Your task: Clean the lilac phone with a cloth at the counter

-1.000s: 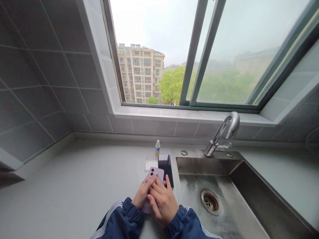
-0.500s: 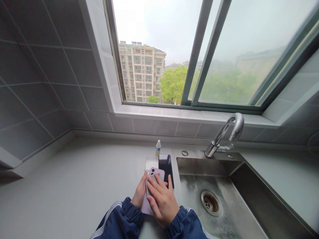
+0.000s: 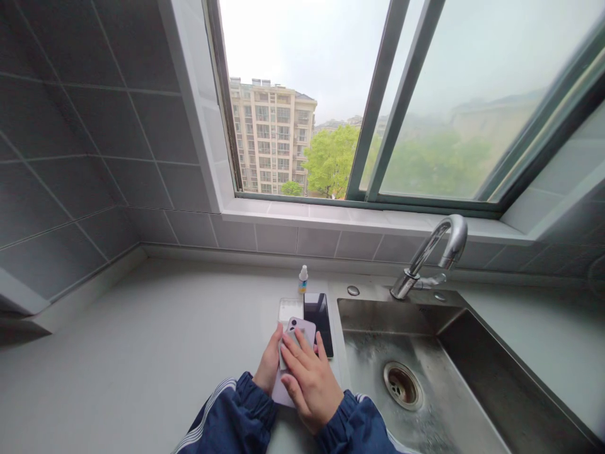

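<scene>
The left hand (image 3: 267,366) had shifted its thumb (image 3: 278,333) leftward, clasping the round-cornered phone (image 3: 282,393); the right hand (image 3: 311,381) lay flat on thin cloth (image 3: 283,362).

Navy blue sleeves (image 3: 231,419), white side stripes (image 3: 209,408), gathered elastic cuffs (image 3: 256,398)

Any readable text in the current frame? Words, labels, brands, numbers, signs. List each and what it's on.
Legible text: none.
Small white-capped bottle: blue and orange label, too small to read.
Lilac phone: no lettering readable on its back; the right hand hides part of it.
Dark-screened device: no readable text on the visible part.
Building outside: no sign I can make out.
</scene>
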Available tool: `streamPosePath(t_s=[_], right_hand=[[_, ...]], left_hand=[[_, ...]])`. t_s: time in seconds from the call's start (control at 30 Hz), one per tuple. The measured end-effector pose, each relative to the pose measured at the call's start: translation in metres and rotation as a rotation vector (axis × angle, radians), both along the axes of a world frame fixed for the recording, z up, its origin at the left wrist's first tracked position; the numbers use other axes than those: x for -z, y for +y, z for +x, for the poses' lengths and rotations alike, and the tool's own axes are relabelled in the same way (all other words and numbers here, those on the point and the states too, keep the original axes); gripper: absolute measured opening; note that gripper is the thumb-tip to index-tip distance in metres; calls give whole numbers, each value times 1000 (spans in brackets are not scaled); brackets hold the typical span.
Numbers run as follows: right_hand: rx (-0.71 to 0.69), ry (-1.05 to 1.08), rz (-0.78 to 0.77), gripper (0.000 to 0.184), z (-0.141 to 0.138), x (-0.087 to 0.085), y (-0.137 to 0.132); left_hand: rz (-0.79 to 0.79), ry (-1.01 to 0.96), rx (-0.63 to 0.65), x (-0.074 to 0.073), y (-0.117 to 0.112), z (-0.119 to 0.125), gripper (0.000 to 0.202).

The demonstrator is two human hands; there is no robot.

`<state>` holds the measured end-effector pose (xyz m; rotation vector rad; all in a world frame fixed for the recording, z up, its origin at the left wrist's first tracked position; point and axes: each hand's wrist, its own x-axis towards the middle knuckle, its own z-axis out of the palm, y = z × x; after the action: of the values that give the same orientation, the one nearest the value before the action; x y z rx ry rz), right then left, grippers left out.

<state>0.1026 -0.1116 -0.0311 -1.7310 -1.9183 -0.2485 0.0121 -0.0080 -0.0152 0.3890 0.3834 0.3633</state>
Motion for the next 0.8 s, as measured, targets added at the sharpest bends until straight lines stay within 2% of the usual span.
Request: streamPosePath(t_s=[0.07,0.23,0.33,0.47,0.57,0.7,0.8], right_hand=[[2,2,6,52,2,-1,0],[159,3,6,62,11,2,3],[96,-13,-20,65,9,2,1],[-12,-24,-35,58,5,-1,0],[70,-12,2,56,9,1,2],[197,12,27,62,11,6,5],[114,-12,-3,65,4,7,3]], left_hand=[[-14,4,3,1,0,1,53],[58,-83,-39,6,-2,2,45],[34,-39,-33,5,-2,1,47],[-13,0,21,9,0,1,58],[34,-100,44,15,1,2,52],[102,-172,39,19,2,2,49],[72,-170,45,18,3,0,54]])
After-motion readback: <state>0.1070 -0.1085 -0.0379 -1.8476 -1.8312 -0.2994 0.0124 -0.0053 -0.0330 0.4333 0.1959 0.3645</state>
